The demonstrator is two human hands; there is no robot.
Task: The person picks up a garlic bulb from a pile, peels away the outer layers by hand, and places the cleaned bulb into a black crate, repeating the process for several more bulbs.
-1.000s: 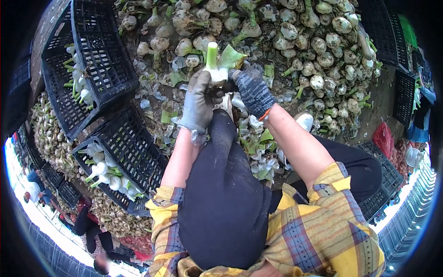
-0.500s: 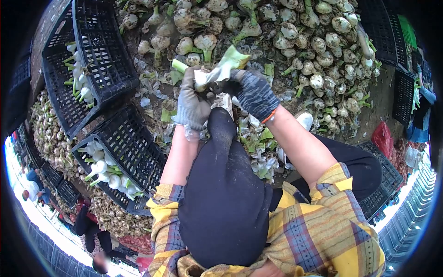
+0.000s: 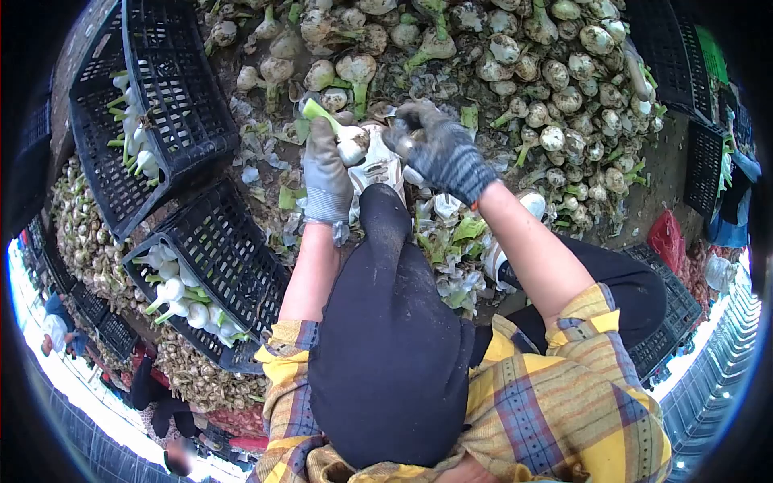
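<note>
My left hand [image 3: 326, 177], in a grey work glove, is closed around a garlic bulb [image 3: 353, 146]. The bulb looks white and peeled, and its cut green stem points up and left. Just right of it, a short gap away, is my right hand [image 3: 443, 153] in a dark patterned glove. Its fingers are curled in, with something small and pale among them that I cannot make out. Below both hands, loose skins [image 3: 463, 278] and leaf scraps lie on the ground around a shoe.
Unpeeled, soil-covered garlic bulbs [image 3: 555, 72] are heaped ahead and to the right. On the left, two tilted black crates [image 3: 181, 88] [image 3: 233, 249] hold cleaned garlic. A red bag [image 3: 667, 241] lies at right by another crate [image 3: 664, 322]. Other people are at lower left.
The green-and-white outer leaf has come off the bulb and left my right hand. My right hand has moved slightly away from the bulb, which now shows clean and white in my left hand.
</note>
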